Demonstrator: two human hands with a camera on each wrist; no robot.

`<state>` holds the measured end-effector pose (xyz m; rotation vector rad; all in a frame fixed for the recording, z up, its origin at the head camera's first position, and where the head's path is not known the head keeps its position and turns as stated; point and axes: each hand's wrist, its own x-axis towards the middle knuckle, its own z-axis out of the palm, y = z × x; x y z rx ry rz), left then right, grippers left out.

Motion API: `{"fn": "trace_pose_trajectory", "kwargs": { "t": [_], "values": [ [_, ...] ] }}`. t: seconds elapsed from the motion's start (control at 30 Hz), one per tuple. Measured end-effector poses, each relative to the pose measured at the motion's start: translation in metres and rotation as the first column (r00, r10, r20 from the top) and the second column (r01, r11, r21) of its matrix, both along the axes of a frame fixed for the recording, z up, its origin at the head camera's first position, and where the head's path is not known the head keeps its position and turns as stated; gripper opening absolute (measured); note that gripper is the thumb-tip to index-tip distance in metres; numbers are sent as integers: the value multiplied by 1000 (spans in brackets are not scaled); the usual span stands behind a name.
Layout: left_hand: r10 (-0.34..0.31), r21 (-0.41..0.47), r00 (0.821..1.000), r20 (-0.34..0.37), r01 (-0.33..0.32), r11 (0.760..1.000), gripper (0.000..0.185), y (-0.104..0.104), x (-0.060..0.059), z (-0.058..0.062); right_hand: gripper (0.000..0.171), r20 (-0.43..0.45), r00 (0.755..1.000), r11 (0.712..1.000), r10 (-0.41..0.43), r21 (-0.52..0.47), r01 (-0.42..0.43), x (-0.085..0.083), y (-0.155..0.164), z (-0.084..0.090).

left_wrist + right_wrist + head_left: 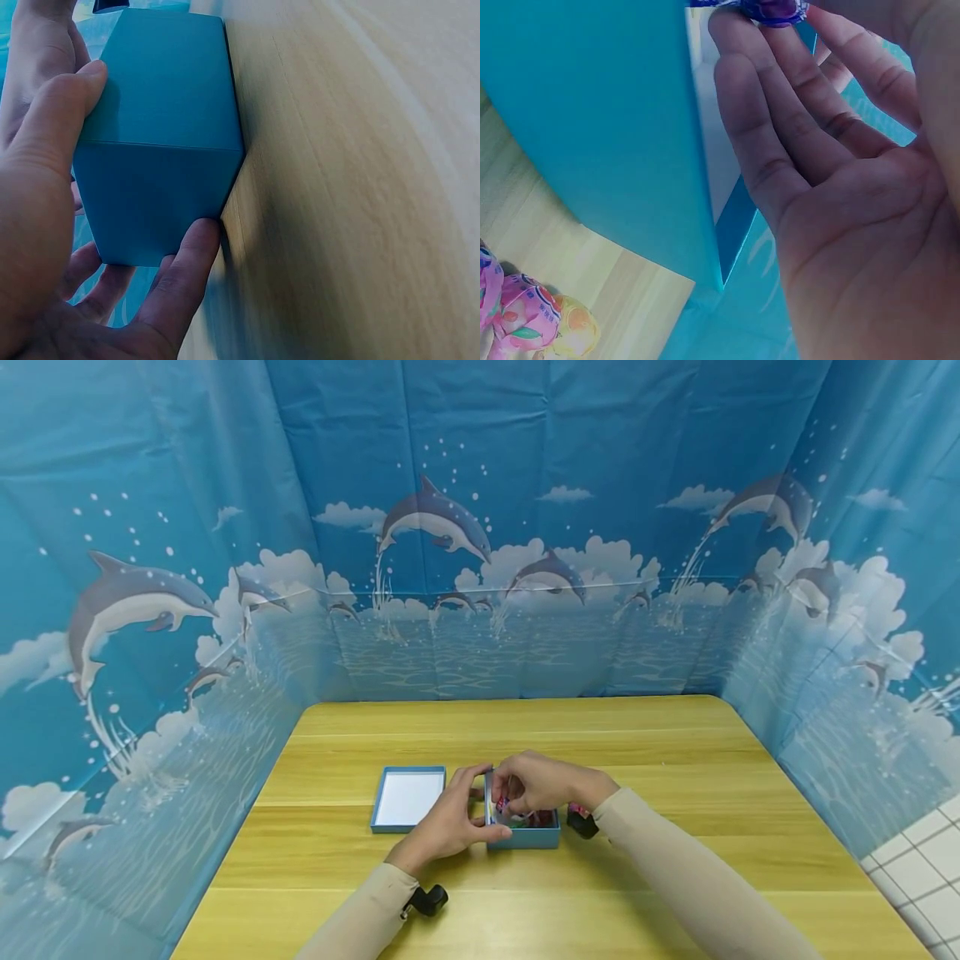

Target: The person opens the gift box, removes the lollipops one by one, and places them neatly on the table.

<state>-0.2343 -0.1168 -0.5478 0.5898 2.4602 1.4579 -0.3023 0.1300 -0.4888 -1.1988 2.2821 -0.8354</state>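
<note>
Blue box (534, 837) clamped in left hand (450, 820); right hand (536, 783) seemingly pinches a wrapper; lid (408, 799) alongside.

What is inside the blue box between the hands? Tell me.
Inside the blue box, colourful wrapped pieces show, pink among them. The right hand covers most of the inside, so count and kind stay hidden.
</note>
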Motion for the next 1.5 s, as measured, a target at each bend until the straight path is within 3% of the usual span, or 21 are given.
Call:
{"fn": "trace_pose_trajectory", "kwargs": {
  "t": [0.4, 0.77, 1.2, 1.5],
  "values": [
    [2, -2, 1000, -6, -2, 1000, 109, 1, 0, 0, 15, -58, 997, 998, -46, -44, 43, 7, 3, 0],
    [-6, 1, 1000, 1, 6, 1000, 108, 1, -1, -1, 13, -142, 989, 996, -29, -84, 17, 14, 9, 6],
    [-5, 29, 1000, 24, 4, 1000, 109, 2, -1, -2, 12, -133, 989, 993, -67, -105, 53, 25, 15, 15],
    [-9, 40, 1000, 29, 8, 999, 108, 3, 0, -1, 13, -180, 980, 988, -82, -143, 56, 29, 21, 18]
  ]
}}
